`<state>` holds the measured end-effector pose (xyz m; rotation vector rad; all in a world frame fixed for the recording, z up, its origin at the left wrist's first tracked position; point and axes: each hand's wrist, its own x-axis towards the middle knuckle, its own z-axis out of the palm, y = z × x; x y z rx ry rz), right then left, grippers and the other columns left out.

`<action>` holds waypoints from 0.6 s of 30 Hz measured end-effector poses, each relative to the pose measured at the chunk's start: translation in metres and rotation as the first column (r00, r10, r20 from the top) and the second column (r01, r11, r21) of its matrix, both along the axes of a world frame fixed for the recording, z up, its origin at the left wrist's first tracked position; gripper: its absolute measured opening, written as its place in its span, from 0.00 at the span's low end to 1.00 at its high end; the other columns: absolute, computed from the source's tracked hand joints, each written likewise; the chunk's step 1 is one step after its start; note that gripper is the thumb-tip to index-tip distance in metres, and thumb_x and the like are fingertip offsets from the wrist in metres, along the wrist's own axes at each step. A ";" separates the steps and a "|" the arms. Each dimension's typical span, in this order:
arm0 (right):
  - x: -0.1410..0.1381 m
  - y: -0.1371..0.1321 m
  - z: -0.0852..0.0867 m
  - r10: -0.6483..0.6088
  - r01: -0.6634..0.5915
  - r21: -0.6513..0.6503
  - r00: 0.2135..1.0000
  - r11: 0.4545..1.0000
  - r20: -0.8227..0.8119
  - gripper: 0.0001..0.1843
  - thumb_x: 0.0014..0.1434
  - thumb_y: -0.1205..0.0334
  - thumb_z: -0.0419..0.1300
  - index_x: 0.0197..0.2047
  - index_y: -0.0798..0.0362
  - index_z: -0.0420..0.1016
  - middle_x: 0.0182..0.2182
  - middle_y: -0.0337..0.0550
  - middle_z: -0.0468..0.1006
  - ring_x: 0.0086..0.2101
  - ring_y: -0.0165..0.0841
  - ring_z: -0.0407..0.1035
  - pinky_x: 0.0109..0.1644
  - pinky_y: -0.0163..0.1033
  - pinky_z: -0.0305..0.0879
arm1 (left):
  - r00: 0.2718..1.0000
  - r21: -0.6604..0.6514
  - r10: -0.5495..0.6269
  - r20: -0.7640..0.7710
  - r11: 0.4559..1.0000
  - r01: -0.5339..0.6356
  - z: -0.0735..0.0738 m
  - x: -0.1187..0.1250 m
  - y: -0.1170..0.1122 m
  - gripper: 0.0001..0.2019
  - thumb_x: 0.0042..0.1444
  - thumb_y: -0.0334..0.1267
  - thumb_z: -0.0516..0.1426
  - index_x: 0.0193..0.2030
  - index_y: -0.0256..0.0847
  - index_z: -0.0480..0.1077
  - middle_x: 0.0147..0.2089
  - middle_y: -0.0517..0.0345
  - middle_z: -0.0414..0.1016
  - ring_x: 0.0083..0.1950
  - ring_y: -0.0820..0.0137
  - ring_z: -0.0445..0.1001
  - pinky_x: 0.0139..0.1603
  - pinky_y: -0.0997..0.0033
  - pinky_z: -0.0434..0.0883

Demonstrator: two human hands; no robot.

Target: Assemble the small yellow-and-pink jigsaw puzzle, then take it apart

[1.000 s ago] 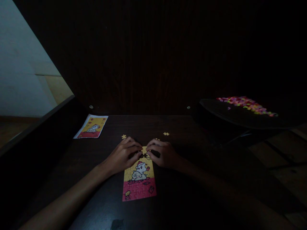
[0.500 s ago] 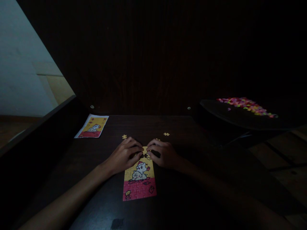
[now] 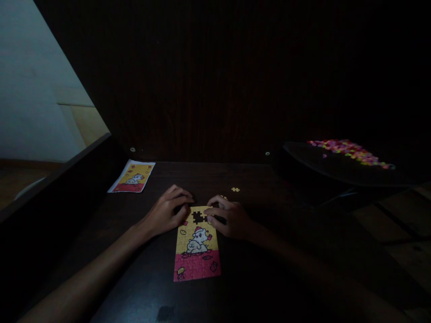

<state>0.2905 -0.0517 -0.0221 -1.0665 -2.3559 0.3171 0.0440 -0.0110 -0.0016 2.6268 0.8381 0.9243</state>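
A jigsaw puzzle lies flat on the dark tabletop, yellow above and red below, with a white cartoon animal in a red hat. Near its top a dark gap shows bare table. My left hand rests at the upper left edge, fingers curved and thumb apart; the tabletop under its fingers is hidden. My right hand spreads its fingers over the upper right corner, fingertips touching the puzzle beside the gap. A yellow puzzle piece lies beyond the right hand, and another loose piece is partly hidden behind its fingers.
A printed picture sheet of the same design lies at the back left. Dark panels rise behind and at the left. On the right, a dark curved surface bears a pile of small colourful pieces.
My left hand has moved left, away from the gap, and now covers where a loose yellow piece lay. More of the puzzle's top and gap shows. My right hand stays nearly in place.
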 end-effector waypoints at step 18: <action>0.000 0.001 0.001 -0.095 0.095 0.001 0.995 0.995 -0.014 0.07 0.58 0.65 0.60 0.41 0.51 0.76 0.42 0.43 0.77 0.37 0.33 0.73 0.39 0.37 0.68 | 0.992 -0.042 -0.093 -0.088 0.995 0.090 -0.002 0.002 -0.005 0.13 0.63 0.32 0.53 0.48 0.41 0.77 0.46 0.51 0.76 0.48 0.63 0.70 0.51 0.58 0.70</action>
